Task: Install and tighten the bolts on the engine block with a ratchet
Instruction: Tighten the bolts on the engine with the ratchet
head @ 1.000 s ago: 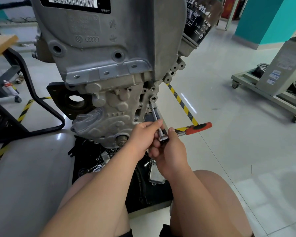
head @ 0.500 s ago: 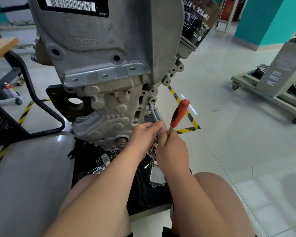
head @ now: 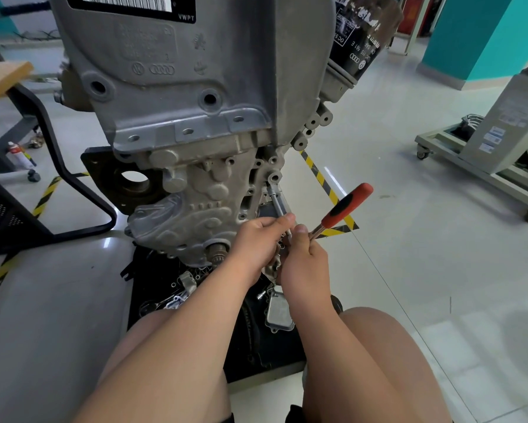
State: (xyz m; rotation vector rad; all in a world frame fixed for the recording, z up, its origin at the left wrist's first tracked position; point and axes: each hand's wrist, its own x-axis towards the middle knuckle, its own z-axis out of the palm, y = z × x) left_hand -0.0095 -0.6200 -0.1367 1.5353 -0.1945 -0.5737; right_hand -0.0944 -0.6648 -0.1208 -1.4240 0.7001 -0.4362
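Observation:
A grey aluminium engine block (head: 195, 96) stands in front of me on a black mat (head: 256, 346). A ratchet with a red and black handle (head: 346, 206) carries a long steel extension (head: 278, 203) that runs up into a bolt hole at the block's lower right side. My left hand (head: 258, 242) pinches the extension near its lower end. My right hand (head: 305, 267) grips the ratchet at its head, and the handle points up and to the right. The bolt itself is hidden.
Loose metal parts (head: 278, 309) and small fasteners lie on the mat between my knees. A black oil filter (head: 360, 41) sticks out at the block's upper right. A black frame (head: 73, 190) stands left, a wheeled cart (head: 482, 166) right, and yellow-black tape (head: 324, 181) marks the floor.
The ratchet handle swung from pointing right, low over the floor, up to a steep angle, then back down a little to the right. Both hands stayed on the tool.

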